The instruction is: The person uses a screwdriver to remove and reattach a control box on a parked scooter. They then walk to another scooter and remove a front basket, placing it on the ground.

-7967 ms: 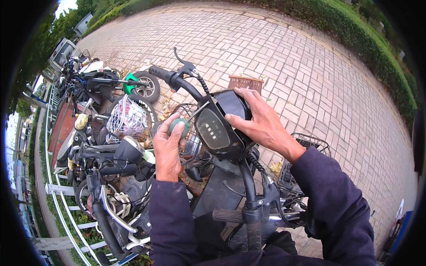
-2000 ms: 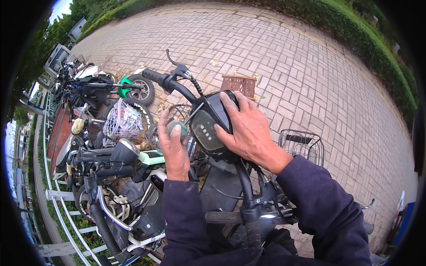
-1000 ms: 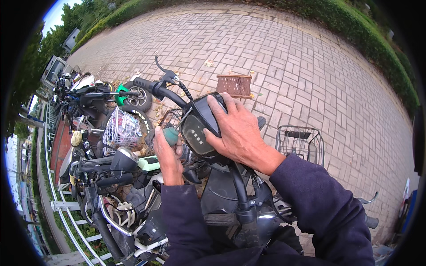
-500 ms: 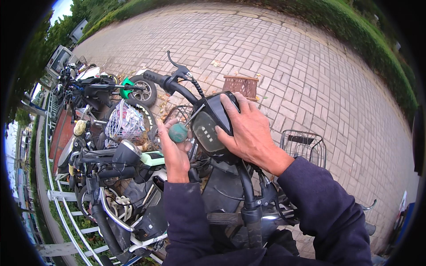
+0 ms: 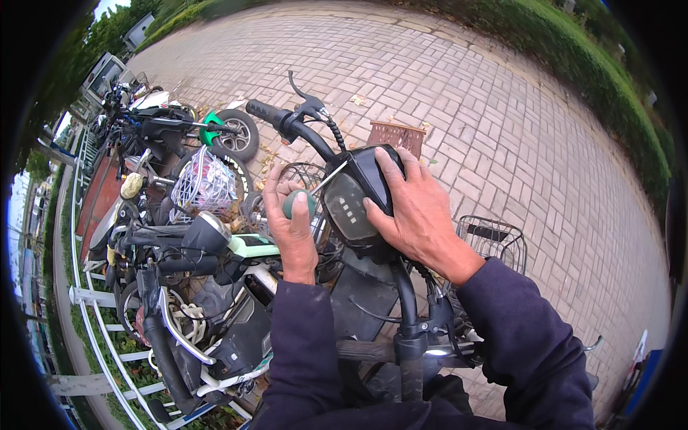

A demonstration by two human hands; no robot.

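My left hand (image 5: 292, 233) is closed round the green ball-shaped handle of a screwdriver (image 5: 289, 205), the thumb upright in front of it. The thin metal shaft slants up and right to the upper left edge of a black instrument panel housing (image 5: 380, 179). Just where its tip meets the housing is too small to tell. My right hand (image 5: 424, 218) rests on the housing, fingers over its top and thumb along the edge of the grey display (image 5: 347, 208). This panel sits between the handlebars (image 5: 315, 140) of an electric scooter, with a brake lever at the far end.
Several parked scooters and bikes crowd the left, one with a white wire basket (image 5: 204, 185). A white railing (image 5: 107, 337) runs behind them. A brown woven basket (image 5: 395, 140) lies on the brick paving (image 5: 545, 172). A black wire basket (image 5: 494, 240) shows beyond my right wrist.
My left hand has turned on the round handle, and its thumb now crosses the front of it. My right hand stays on the housing. The whole view has shifted slightly.
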